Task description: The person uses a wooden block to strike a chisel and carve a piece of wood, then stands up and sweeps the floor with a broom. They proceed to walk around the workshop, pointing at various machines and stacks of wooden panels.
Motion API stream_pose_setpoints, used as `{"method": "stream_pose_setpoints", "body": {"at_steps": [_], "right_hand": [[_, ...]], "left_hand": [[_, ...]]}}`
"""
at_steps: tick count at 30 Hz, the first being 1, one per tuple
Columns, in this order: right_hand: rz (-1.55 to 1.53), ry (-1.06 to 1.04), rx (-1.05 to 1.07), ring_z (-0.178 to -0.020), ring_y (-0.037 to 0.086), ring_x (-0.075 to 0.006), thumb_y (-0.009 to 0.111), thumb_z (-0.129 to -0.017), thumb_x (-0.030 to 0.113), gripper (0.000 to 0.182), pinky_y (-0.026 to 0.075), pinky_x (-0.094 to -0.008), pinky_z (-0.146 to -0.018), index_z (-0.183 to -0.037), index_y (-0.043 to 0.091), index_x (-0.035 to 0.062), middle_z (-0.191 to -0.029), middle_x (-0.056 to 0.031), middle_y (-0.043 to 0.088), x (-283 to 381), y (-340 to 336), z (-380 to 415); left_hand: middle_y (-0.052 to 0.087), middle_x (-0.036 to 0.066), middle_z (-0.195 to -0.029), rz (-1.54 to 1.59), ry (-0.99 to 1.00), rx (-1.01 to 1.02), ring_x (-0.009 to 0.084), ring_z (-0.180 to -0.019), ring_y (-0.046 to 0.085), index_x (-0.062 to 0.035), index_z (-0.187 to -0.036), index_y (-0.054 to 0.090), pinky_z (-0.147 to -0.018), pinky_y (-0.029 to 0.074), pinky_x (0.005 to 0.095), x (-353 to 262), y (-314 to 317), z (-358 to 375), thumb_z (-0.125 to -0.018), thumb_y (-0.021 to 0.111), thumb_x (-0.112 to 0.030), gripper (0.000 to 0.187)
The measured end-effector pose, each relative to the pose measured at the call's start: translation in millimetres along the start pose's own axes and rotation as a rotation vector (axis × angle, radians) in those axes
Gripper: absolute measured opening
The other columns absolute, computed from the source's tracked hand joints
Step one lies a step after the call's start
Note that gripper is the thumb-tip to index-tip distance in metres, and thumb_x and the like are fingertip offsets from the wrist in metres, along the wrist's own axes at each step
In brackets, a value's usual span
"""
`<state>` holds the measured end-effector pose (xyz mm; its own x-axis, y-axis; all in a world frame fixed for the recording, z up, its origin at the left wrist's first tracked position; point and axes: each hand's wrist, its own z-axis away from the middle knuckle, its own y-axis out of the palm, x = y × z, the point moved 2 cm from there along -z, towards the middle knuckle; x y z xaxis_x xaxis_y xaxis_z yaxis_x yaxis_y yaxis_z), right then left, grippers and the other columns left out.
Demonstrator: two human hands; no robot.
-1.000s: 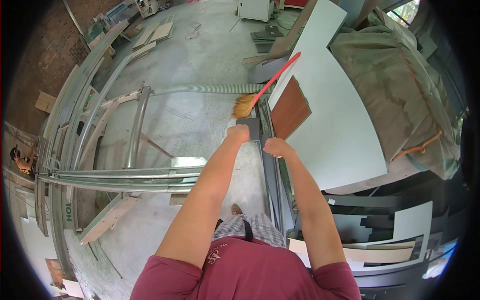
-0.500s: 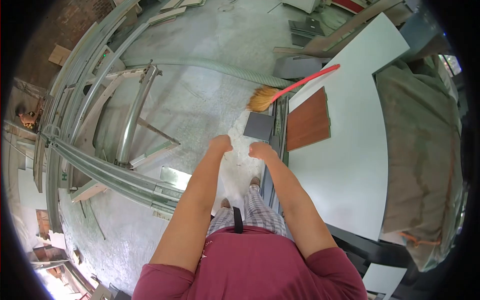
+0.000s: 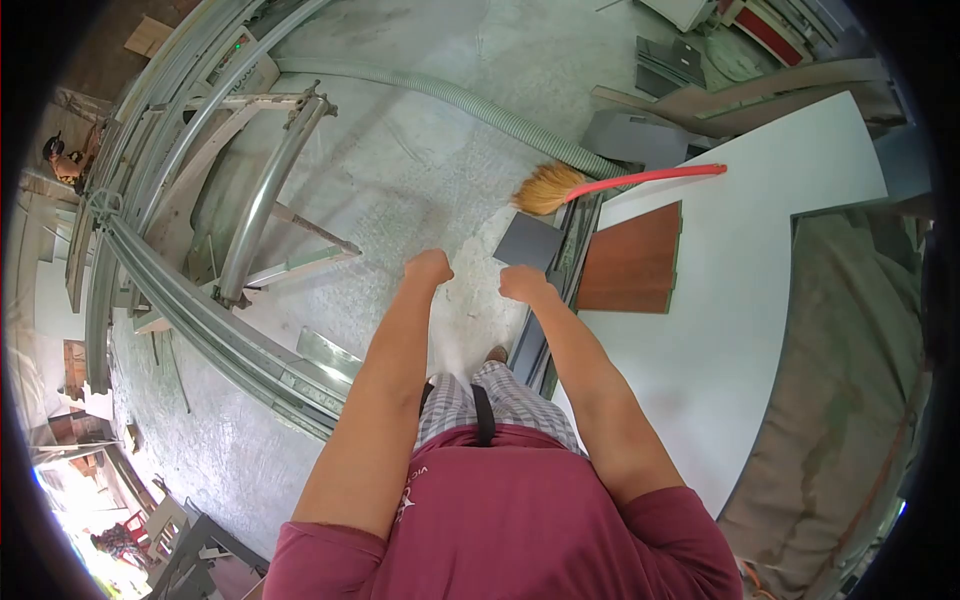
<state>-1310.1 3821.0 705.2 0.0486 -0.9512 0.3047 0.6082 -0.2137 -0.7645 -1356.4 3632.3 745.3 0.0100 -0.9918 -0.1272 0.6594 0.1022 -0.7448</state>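
Both arms reach straight out in front of me above the floor. My left hand is closed in a fist with nothing visible in it. A short gap away, my right hand is also a fist, and nothing shows in it. Just beyond the right hand lies a dark grey square board. A broom with straw bristles and a red handle rests past that board, its handle over a large white panel. On the white panel lies a brown wood-look board.
Long metal rails and a metal-legged frame stand on the left. A ribbed grey hose crosses the floor ahead. A brownish cover drapes something at the right. People are far off at the left edge.
The view has turned, so the broom and boards sit further right. My two fists stay held out, slightly further apart. A pale blur now shows over my left foot.
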Motion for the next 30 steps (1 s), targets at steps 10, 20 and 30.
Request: {"method": "stream_pose_setpoints", "body": {"at_steps": [10,20,30], "right_hand": [[0.093,0.023,0.033,-0.09,0.059,-0.0327,0.05,-0.071,0.018,0.026,0.047,-0.042,-0.076,-0.091,0.064,0.0073,-0.093,-0.016,0.063,-24,-38,-29],[0.193,-0.124,0.035,-0.095,0.058,-0.0325,0.049,-0.073,0.017,0.029,0.047,-0.0428,-0.08,-0.097,0.061,0.0054,-0.099,-0.0179,0.061,-3,-100,-140],[0.113,-0.192,0.015,-0.084,0.059,-0.032,0.05,-0.071,0.02,0.022,0.047,-0.0412,-0.072,-0.086,0.061,0.0089,-0.086,-0.013,0.063,-8,-173,-248]], "left_hand": [[0.06,0.011,-0.108,0.051,-0.038,0.028,0.0261,-0.099,0.058,-0.0089,-0.101,0.063,-0.08,0.047,0.0369,-5,-12,-41,-0.071,0.059,-0.02,0.032],[0.06,0.01,-0.109,0.174,-0.102,0.007,0.0255,-0.101,0.057,-0.0094,-0.102,0.063,-0.081,0.047,0.0364,1,-64,-127,-0.072,0.058,-0.019,0.032],[0.06,0.01,-0.109,0.223,-0.139,0.091,0.0258,-0.1,0.058,-0.0088,-0.102,0.063,-0.08,0.047,0.0366,-9,-136,-219,-0.073,0.057,-0.017,0.031]]}}
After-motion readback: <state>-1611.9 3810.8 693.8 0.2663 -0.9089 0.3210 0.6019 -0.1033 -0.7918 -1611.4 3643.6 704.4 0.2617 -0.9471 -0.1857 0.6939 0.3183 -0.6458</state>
